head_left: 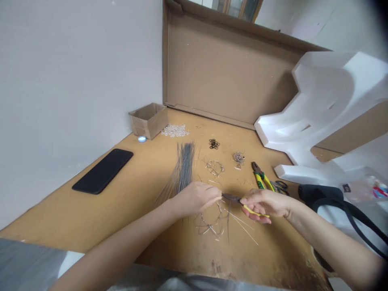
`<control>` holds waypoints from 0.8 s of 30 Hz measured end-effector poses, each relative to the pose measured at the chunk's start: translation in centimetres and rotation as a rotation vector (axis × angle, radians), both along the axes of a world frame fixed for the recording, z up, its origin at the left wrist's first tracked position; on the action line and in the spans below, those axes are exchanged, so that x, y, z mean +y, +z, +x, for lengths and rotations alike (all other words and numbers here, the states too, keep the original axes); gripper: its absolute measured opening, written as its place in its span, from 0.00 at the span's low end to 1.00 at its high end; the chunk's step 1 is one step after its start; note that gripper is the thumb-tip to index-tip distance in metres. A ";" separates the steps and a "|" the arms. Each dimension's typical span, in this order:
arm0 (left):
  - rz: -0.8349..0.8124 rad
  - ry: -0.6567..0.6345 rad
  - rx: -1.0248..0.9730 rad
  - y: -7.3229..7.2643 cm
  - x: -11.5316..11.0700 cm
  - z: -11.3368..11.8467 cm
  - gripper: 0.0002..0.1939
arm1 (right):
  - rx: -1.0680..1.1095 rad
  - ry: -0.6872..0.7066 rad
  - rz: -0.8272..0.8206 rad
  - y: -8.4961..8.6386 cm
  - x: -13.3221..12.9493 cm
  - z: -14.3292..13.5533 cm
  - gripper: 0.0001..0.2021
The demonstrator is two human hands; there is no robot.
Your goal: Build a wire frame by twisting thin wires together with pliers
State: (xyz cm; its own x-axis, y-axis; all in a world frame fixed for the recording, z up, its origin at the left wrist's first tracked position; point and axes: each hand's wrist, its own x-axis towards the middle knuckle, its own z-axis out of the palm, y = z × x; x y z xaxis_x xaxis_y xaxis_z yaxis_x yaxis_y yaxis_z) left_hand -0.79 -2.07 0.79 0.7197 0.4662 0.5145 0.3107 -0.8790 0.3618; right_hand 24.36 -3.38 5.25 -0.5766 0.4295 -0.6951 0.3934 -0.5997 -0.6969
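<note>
My left hand [202, 197] is closed in a pinch, apparently on a thin wire mostly hidden by the fingers. Wrapped in my right hand [263, 203] is a pair of needle-nose pliers [232, 197] with yellow handles. The jaws point left and meet my left fingertips. Just below the left hand is a bent wire shape [209, 228] with curved loops. Loose straight wires [242, 225] lie beneath the pliers. A thick bundle of grey wires [186, 165] lies just beyond my left hand, and a second bent wire piece [215, 168] sits farther back.
Combination pliers [260, 175] and scissors [281, 186] lie at right, near white foam [327, 93]. Toward the back are black rings [214, 144], a wire cluster [239, 157], clear beads [175, 130] and a small cardboard box [149, 120]. A black phone [103, 171] lies at left.
</note>
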 end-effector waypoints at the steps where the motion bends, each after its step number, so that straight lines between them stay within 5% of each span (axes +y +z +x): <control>1: -0.058 -0.002 -0.018 0.0 0.1 0.0 0.12 | 0.011 0.000 -0.008 0.0 0.0 0.1 0.15; 12: -0.421 0.044 -0.201 0.3 1.3 -0.1 0.11 | -0.009 -0.011 0.012 0.4 0.5 0.9 0.16; 17: -0.901 0.134 -0.357 -0.4 1.8 0.3 0.09 | -0.203 0.122 0.256 2.3 -0.5 -0.9 0.17; 20: -1.235 0.044 -0.451 -0.6 2.2 0.3 0.10 | -0.386 0.272 0.495 3.2 -1.3 -1.9 0.19; 24: -1.424 -0.024 -0.512 -0.5 2.3 0.1 0.11 | -0.625 0.371 0.877 3.4 -2.1 -2.7 0.21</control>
